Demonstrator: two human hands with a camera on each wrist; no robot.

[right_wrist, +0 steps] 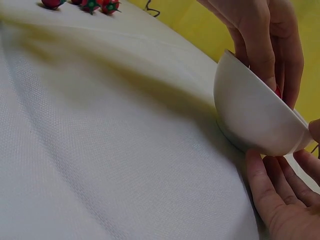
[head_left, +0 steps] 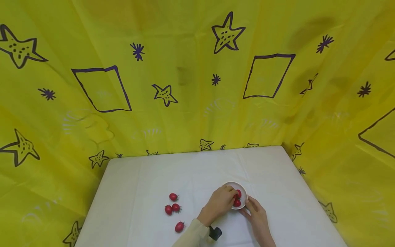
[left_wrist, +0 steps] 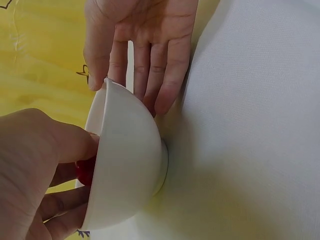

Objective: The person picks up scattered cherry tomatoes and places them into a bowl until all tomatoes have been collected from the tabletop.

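A white bowl (head_left: 244, 192) stands on the table toward the right, with several red cherry tomatoes (head_left: 237, 203) inside it. My left hand (head_left: 219, 200) reaches over the rim from the left. In the left wrist view its thumb and fingers pinch a cherry tomato (left_wrist: 86, 171) inside the bowl, partly hidden by the wall. My right hand (head_left: 256, 214) holds the bowl from the right side. The right wrist view shows the right thumb at the rim and the fingers (right_wrist: 262, 185) against the underside.
Several more cherry tomatoes (head_left: 179, 226) with green stems lie on the white-covered table (head_left: 148, 181), left of my left arm. A black strap piece (head_left: 215, 233) is at the left wrist. Yellow curtains (head_left: 185, 120) with drawn stars enclose the table's back and sides.
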